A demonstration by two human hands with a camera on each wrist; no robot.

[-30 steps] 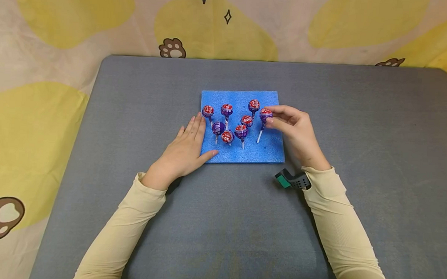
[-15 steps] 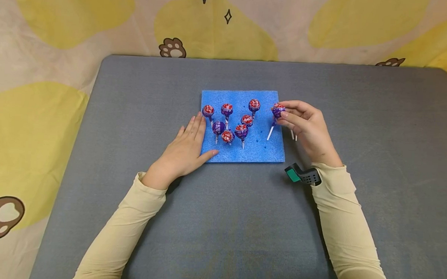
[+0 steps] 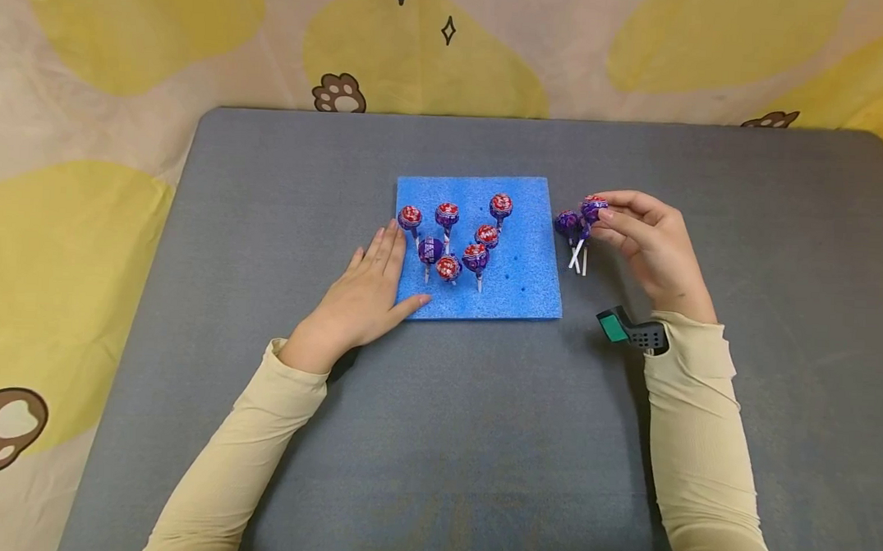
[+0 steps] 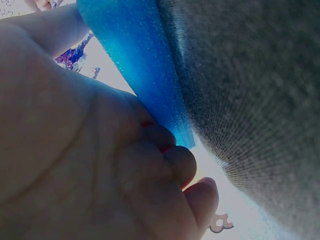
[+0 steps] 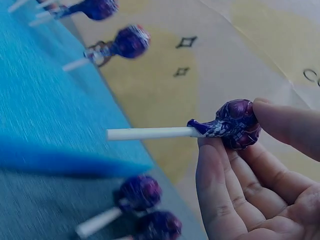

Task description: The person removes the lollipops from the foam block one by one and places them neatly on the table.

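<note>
Between thumb and fingers, my right hand (image 3: 653,248) pinches a lollipop (image 5: 239,122) by its purple-wrapped head, its white stick sticking out free. Just under and left of it, loose lollipops (image 3: 566,223) lie on the table beside the foam board's right edge. The blue foam board (image 3: 531,267) carries several upright lollipops (image 3: 475,258) with red and purple wrappers. Along the board's left edge rests my left hand (image 3: 359,296), fingers straight and thumb over the front left corner. In the left wrist view the fingertips touch the blue foam's side.
The grey table (image 3: 434,440) extends all round the board. Small holes (image 3: 524,289) show in the foam's right part. Behind the table hangs a yellow-patterned cloth (image 3: 429,53). A black band with a green patch (image 3: 624,327) is on the right wrist.
My right hand has carried the lollipop rightward, from above the board's right part to over the table beside it. The loose lollipops there have come into sight. The left hand stays put.
</note>
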